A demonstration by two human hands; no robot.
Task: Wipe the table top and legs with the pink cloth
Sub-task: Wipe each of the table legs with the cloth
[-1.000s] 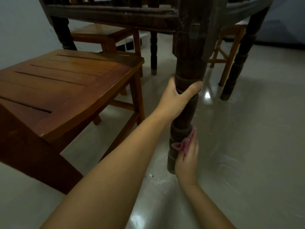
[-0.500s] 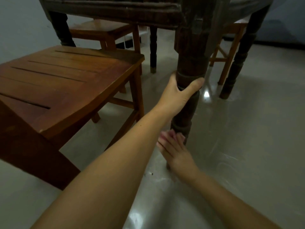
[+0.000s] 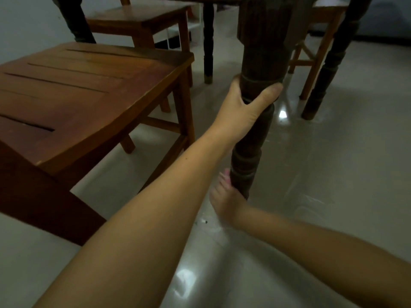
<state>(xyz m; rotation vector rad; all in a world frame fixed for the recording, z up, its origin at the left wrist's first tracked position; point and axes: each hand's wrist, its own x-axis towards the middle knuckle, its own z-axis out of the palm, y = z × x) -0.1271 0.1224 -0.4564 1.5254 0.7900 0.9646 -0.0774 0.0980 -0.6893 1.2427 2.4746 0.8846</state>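
A dark turned table leg (image 3: 249, 156) stands in the middle of the view, running down to the pale floor. My left hand (image 3: 242, 107) grips it about halfway up, thumb on the right side. Low down on its left side, my right hand (image 3: 224, 196) wraps the foot of the leg. Only a thin strip of the pink cloth (image 3: 227, 175) shows between my fingers and the wood; the rest is hidden. The table top is out of view above.
A brown slatted wooden chair (image 3: 89, 92) stands close on the left, a second chair (image 3: 142, 21) behind it. Other dark table legs (image 3: 327, 70) and a light wooden stool (image 3: 315, 52) stand at the right rear. Glossy floor (image 3: 333, 174) spreads to the right.
My right hand has moved with the cloth from the right face of the leg round to its left side, low down. My left hand keeps its grip. The view has tilted downwards.
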